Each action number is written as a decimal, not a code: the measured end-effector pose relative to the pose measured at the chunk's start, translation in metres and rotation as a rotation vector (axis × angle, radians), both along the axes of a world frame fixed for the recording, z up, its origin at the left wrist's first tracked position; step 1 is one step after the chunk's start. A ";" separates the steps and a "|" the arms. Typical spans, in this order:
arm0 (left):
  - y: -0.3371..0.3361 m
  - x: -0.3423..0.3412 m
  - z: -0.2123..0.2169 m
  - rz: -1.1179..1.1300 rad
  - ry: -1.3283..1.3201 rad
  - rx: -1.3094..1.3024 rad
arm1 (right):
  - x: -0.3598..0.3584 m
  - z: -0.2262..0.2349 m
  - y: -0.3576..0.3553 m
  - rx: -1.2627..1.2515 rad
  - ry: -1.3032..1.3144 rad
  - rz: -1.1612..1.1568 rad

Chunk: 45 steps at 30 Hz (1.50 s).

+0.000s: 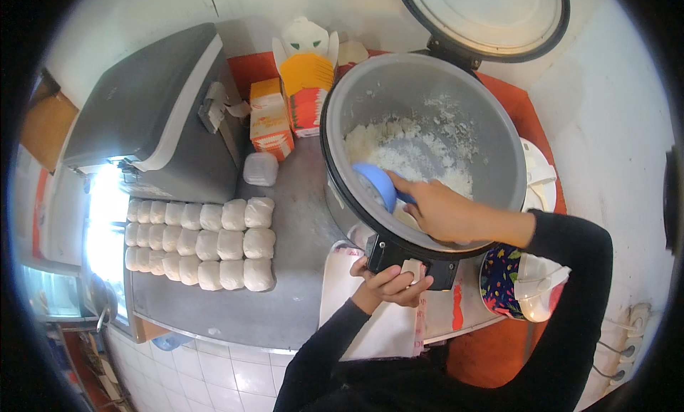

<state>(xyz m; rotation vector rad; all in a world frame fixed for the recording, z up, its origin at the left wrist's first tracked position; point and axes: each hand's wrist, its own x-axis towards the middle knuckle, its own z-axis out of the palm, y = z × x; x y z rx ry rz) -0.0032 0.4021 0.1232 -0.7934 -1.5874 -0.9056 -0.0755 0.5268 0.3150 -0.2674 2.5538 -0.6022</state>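
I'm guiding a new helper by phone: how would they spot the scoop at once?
Find the big round grey pot with its lid open. At its near left rim is the scoop. Its blue colour sets it apart from the grey pot and white rice.

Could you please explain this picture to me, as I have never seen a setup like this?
There is no robot: a head-worn, wide-view camera looks down at a person working bare-handed. The right hand holds a blue scoop at the rim of a large open cooker with white rice inside. The left hand curls at the cooker's front; its exact grip is unclear. On the metal counter, left of the cooker, white wrapped bundles lie in three rows before a grey cool box.
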 end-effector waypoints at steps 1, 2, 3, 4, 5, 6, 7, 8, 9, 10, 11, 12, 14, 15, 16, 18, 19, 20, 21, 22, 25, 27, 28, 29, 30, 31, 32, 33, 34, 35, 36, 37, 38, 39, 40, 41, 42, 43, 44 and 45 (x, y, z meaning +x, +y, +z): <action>-0.002 0.000 0.002 0.001 0.002 -0.003 | 0.005 0.012 0.004 -0.005 0.025 0.021; -0.005 -0.002 0.004 0.008 0.007 -0.006 | 0.008 0.015 0.007 -0.014 0.044 0.049; -0.006 -0.002 0.003 0.012 0.007 -0.012 | 0.009 0.012 0.013 -0.054 0.160 0.103; -0.005 0.001 0.003 0.003 0.004 -0.013 | 0.013 0.009 0.021 -0.089 0.273 0.145; -0.006 0.003 0.002 0.002 -0.001 -0.001 | 0.014 0.004 0.025 -0.125 0.385 0.186; -0.006 0.003 0.000 0.010 -0.009 0.013 | 0.009 -0.004 0.023 -0.196 0.222 0.065; -0.002 0.001 -0.001 0.004 -0.008 0.020 | 0.003 -0.007 0.021 -0.259 0.066 -0.079; -0.001 -0.003 0.002 0.013 0.007 0.025 | -0.003 -0.007 0.019 -0.328 -0.078 -0.204; -0.001 -0.004 0.002 -0.005 0.006 0.016 | -0.001 -0.008 0.024 -0.462 -0.121 -0.278; -0.002 -0.003 0.003 -0.014 0.002 0.004 | 0.004 -0.010 0.027 -0.597 -0.176 -0.342; -0.005 -0.003 0.005 -0.029 -0.008 -0.014 | 0.010 -0.008 0.030 -0.732 -0.231 -0.407; -0.006 -0.003 0.006 -0.047 -0.017 -0.032 | 0.016 -0.001 0.035 -0.766 -0.197 -0.417; -0.012 0.001 0.007 -0.048 -0.084 -0.081 | 0.042 0.018 0.037 -0.843 -0.167 -0.458; -0.018 0.003 0.012 -0.050 -0.130 -0.137 | 0.059 0.027 0.037 -0.864 -0.133 -0.471; -0.029 0.008 0.014 -0.041 -0.189 -0.208 | 0.079 0.030 0.034 -0.896 -0.117 -0.477; -0.053 0.025 0.008 -0.139 -0.332 -0.295 | 0.132 0.006 0.035 -0.942 -0.084 -0.561; -0.069 0.038 -0.003 -0.227 -0.458 -0.276 | 0.162 -0.011 0.034 -0.995 -0.034 -0.542; -0.080 0.044 -0.007 -0.354 -0.626 -0.260 | 0.188 -0.014 0.017 -1.175 -0.119 -0.698; -0.096 0.051 -0.008 -0.361 -0.848 -0.429 | 0.213 -0.019 -0.001 -1.369 -0.197 -0.842; -0.108 0.058 -0.010 -0.389 -1.071 -0.597 | 0.236 -0.035 -0.006 -1.444 -0.238 -0.874; -0.136 0.076 -0.047 -0.310 -1.171 -0.830 | 0.272 -0.088 -0.023 -1.514 -0.459 -1.086; -0.149 0.079 -0.064 -0.262 -1.155 -0.926 | 0.277 -0.117 -0.033 -1.526 -0.525 -1.163; -0.153 0.080 -0.069 -0.246 -1.152 -0.958 | 0.277 -0.132 -0.035 -1.495 -0.495 -1.209; -0.154 0.078 -0.073 -0.233 -1.142 -0.988 | 0.275 -0.145 -0.037 -1.463 -0.454 -1.255; -0.156 0.076 -0.077 -0.221 -1.133 -1.019 | 0.274 -0.158 -0.038 -1.430 -0.415 -1.299; -0.156 0.074 -0.080 -0.228 -1.126 -1.015 | 0.274 -0.171 -0.036 -1.442 -0.301 -1.181; -0.154 0.074 -0.081 -0.236 -1.119 -1.012 | 0.270 -0.188 -0.036 -1.038 0.058 -0.947; -0.153 0.073 -0.083 -0.244 -1.113 -1.010 | 0.264 -0.208 -0.038 -0.622 0.374 -0.684; -0.153 0.072 -0.083 -0.243 -1.121 -1.017 | 0.263 -0.227 -0.043 -0.198 0.647 -0.398; -0.153 0.072 -0.082 -0.242 -1.128 -1.024 | 0.267 -0.246 -0.050 -0.088 0.615 -0.289; -0.152 0.072 -0.082 -0.247 -1.130 -1.029 | 0.272 -0.262 -0.056 0.028 0.584 -0.184; -0.152 0.070 -0.081 -0.243 -1.141 -1.049 | 0.266 -0.261 -0.060 0.142 0.562 -0.072; -0.152 0.070 -0.080 -0.238 -1.153 -1.070 | 0.263 -0.256 -0.056 0.187 0.522 -0.006; -0.151 0.069 -0.080 -0.233 -1.165 -1.090 | 0.259 -0.249 -0.046 0.233 0.482 0.060; -0.154 0.075 -0.080 -0.238 -1.167 -1.077 | 0.259 -0.239 -0.042 0.268 0.423 0.126; -0.154 0.074 -0.082 -0.237 -1.154 -1.062 | 0.253 -0.238 -0.035 0.277 0.472 0.187; -0.154 0.073 -0.083 -0.236 -1.140 -1.046 | 0.246 -0.237 -0.027 0.285 0.522 0.247; -0.152 0.071 -0.084 -0.241 -1.134 -1.042 | 0.240 -0.237 -0.018 0.298 0.568 0.310; -0.153 0.072 -0.085 -0.243 -1.133 -1.041 | 0.235 -0.235 -0.013 0.270 0.559 0.323; -0.153 0.072 -0.085 -0.245 -1.132 -1.041 | 0.230 -0.232 -0.008 0.242 0.550 0.336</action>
